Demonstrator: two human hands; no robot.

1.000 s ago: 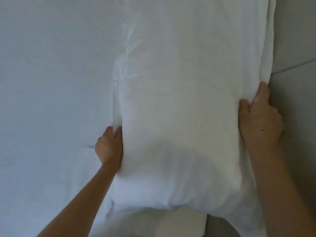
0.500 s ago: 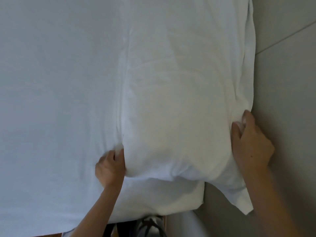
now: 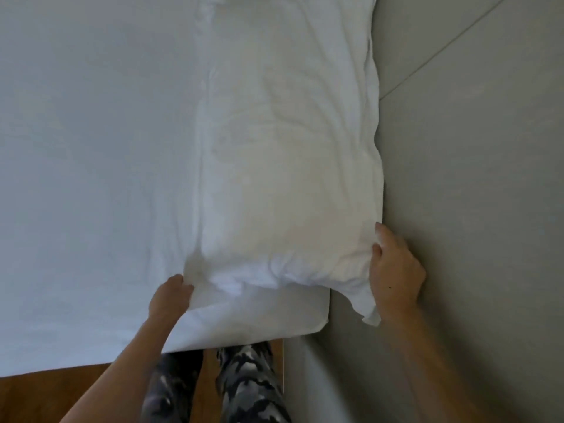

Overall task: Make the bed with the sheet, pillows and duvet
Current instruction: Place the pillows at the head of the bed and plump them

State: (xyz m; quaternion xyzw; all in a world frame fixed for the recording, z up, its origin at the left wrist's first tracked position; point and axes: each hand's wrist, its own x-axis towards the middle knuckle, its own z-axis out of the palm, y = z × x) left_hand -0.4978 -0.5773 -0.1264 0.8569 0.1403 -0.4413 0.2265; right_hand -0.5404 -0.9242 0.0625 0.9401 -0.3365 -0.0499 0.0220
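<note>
White pillow (image 3: 287,154) is lying lengthwise along the right edge of the bed, on the white sheet (image 3: 97,166), its right side touching the grey headboard panel (image 3: 464,209). Near end is bunching up by the mattress corner, with a loose pillowcase flap hanging off past the near right corner. Left hand (image 3: 170,296) is pinching the near left corner of the pillow, fingers curling under the fabric. Right hand (image 3: 395,270) is gripping the near right edge, thumb on top, fingers tucking behind against the panel. Sheet is lying smooth to the left. Near: legs in camouflage trousers (image 3: 244,383) standing on the wooden floor (image 3: 45,395).
</note>
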